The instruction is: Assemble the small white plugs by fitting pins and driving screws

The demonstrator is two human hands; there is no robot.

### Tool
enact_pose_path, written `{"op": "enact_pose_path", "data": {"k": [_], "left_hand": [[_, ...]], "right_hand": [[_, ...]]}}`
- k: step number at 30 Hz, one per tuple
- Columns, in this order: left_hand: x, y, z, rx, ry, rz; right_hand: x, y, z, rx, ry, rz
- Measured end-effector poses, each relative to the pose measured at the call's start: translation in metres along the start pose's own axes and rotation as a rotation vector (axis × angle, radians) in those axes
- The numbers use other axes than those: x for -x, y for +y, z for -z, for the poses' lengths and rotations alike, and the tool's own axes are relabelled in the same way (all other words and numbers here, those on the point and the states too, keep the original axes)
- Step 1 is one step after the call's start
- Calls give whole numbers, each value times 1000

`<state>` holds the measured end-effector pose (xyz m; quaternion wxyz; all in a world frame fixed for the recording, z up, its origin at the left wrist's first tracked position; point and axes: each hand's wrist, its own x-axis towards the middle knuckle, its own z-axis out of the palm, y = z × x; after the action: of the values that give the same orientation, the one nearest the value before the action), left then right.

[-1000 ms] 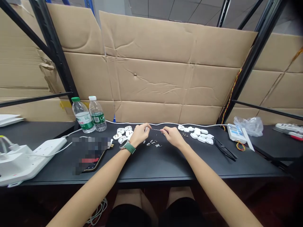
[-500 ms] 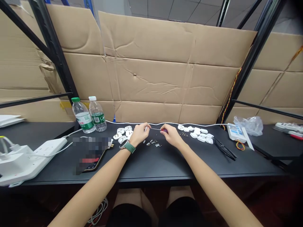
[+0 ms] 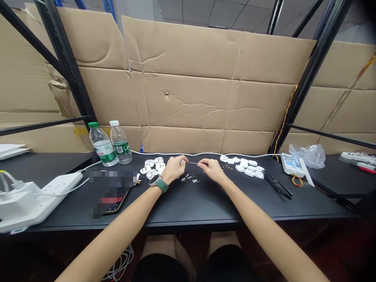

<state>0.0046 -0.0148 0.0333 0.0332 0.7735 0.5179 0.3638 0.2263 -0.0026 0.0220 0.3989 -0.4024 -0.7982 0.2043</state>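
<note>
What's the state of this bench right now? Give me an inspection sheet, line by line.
Surface: black table, matte, in use.
Job's things: thin tool held between the hands; small metal parts below it; white plug shells in groups on both sides.
Clutter: two water bottles, power strip, phone, black pliers, plastic bag.
Grippers: left hand pinched at the tool's tip, contents too small to tell; right hand grips its other end.
Cables: white cable along the back edge; twisted red-yellow wire up the rack post.
Surroundings: cardboard sheets behind a black rack.
</note>
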Motion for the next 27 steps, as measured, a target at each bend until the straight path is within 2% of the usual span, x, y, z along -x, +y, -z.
{"op": "enact_pose_path", "data": {"k": [4, 9, 15, 18, 22, 27], "left_hand": [[0, 1, 1, -18, 4, -1], [0, 1, 0, -23, 9, -27], [1, 3, 2, -50, 31, -109], [0, 4, 3, -52, 38, -126], [-3, 3, 2, -10, 44, -94], [-5, -2, 0, 19, 47, -55]], "right_hand": [[3, -1, -2, -171, -107, -158], [2, 1, -4, -283, -163, -197], [2, 5, -3, -600, -254, -287], [1, 4, -3, -684, -256, -316], [-1, 4, -6, -553, -209, -285], [-4, 6, -9, -128, -116, -102]]}}
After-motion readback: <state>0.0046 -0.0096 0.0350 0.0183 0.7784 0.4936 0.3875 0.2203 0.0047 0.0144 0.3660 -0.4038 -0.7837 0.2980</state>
